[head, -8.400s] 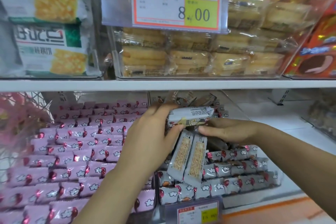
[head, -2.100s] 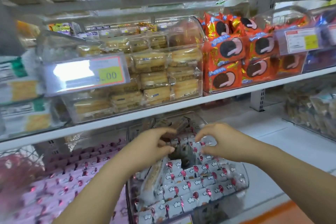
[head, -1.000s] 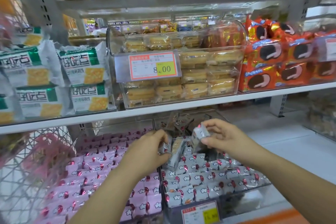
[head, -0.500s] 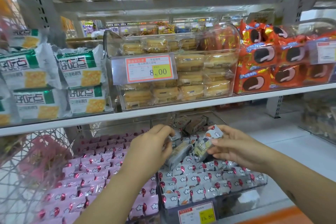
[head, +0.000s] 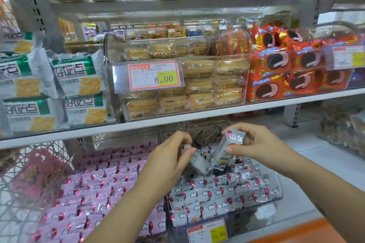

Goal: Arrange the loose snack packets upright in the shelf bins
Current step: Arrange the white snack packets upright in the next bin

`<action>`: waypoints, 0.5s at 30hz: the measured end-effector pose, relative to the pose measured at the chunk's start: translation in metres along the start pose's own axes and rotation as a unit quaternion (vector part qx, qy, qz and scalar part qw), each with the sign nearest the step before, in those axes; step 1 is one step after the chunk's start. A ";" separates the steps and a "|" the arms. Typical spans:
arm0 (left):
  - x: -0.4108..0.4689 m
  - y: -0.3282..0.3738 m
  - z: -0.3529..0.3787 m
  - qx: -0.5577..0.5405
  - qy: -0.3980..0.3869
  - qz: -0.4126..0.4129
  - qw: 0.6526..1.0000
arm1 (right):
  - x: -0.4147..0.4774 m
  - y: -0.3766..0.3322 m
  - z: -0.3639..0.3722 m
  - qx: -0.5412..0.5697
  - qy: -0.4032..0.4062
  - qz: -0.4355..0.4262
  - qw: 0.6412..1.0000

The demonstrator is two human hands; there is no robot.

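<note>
Head view, first packet: a grey snack packet (head: 227,148) is held over the middle of the clear grey-packet bin (head: 276,199), roughly upright and slightly tilted; its lower end is dark and blurred.
Right hand (head: 254,144): fingers curl over the packet's top and the thumb presses on its front face.
Second packet: another grey packet (head: 197,161) slants just left of the first, above the bin's left half; its upper end is hidden behind fingers.
Left hand (head: 169,160): thumb and fingertips pinch that hidden upper end.
Hard to tell: the print on both packets, and whether the two touch.
Bin contents: upright grey packets (head: 213,195) stand in rows in the front part; a dark gap lies under the hands; loose packets (head: 205,134) lie jumbled at the back, partly hidden by the shelf board above.
Bin front: a price tag (head: 207,231) is cut off at the bottom edge.
Left of the bin: pink packets (head: 102,189) stand in close rows.
Above the bin: a white shelf board (head: 177,118) carries a clear box of biscuit packs (head: 197,85).
</note>
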State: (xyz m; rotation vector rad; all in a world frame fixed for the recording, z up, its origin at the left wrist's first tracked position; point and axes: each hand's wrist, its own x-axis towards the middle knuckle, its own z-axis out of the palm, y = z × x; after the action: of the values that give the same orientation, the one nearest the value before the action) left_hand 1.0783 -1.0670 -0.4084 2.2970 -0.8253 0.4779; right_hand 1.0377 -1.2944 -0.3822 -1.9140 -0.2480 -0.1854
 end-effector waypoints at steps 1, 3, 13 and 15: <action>0.000 0.002 0.000 -0.028 -0.009 -0.016 0.999 | -0.001 -0.003 -0.002 0.002 0.001 -0.007 1.000; 0.001 0.004 0.000 -0.082 -0.024 -0.042 0.995 | -0.002 -0.007 -0.006 0.006 0.006 -0.019 1.000; 0.009 0.015 0.007 -0.436 -0.066 -0.169 0.881 | -0.008 -0.013 -0.003 -0.019 -0.137 -0.002 0.990; 0.010 0.020 0.010 -0.501 -0.064 -0.167 0.847 | -0.008 -0.014 0.000 -0.011 -0.147 0.002 0.989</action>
State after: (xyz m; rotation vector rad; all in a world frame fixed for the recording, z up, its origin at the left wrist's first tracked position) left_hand 1.0731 -1.0901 -0.4014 1.4223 -0.5116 -0.2497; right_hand 1.0269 -1.2900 -0.3718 -1.9600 -0.4409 0.0992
